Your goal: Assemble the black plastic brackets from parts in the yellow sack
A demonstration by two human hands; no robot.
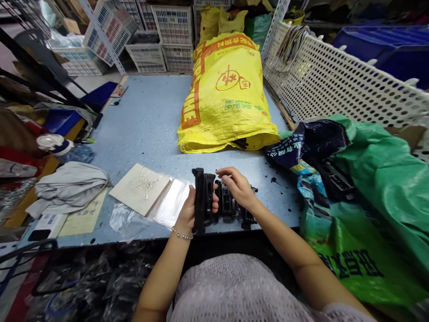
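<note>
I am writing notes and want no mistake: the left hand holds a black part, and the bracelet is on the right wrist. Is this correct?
Not fully: the head view shows the bracelet on the left wrist. The left hand does hold a black part.

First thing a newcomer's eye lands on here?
The big yellow sack with red print, lying across the far middle of the blue table. Next, the black part gripped in the left hand near the front edge, right hand close by. Then the green sack on the right.
</note>
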